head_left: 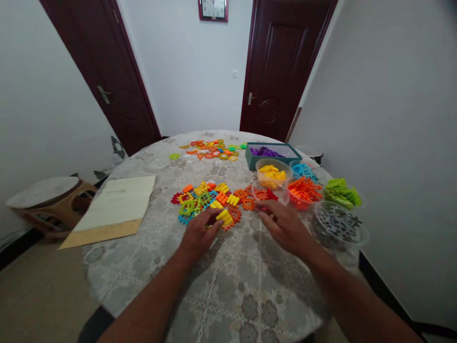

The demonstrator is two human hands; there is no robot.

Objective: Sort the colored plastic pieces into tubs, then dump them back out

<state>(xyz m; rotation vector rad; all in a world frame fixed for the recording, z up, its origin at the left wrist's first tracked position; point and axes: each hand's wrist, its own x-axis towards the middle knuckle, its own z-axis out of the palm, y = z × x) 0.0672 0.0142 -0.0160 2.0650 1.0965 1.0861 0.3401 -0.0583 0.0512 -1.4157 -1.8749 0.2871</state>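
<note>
"What is in my left hand [200,234]?"
"You have a yellow piece [224,217] pinched between thumb and forefinger, at the near edge of a mixed heap of coloured pieces [203,199] on the patterned tablecloth [221,286]."

"And my right hand [282,224]?"
"Your fingers are bent together beside the near side of a clear bowl [253,191] with red pieces [272,195] in it. I cannot tell whether they pinch anything. Orange gear-like pieces [249,204] lie between that bowl and the heap."

"What else is close to my right hand?"
"More bowls, to the right of and beyond the one with red pieces. They hold yellow pieces [272,172], blue pieces [303,171], orange pieces [304,189], green pieces [342,191] and, nearest you, grey pieces [339,223]. Behind the yellow ones stands a green box [254,162] with purple pieces [266,151] inside."

"Farther out?"
"Near the far edge of the table you have a second spread of pieces [210,151], mostly orange and yellow. On your left, a pale sheet [117,197] with a tan strip lies partly past the table edge, near a round-topped stool [43,190]. Ahead are two dark red doors, with a clock [213,8] on the wall between them."
</note>
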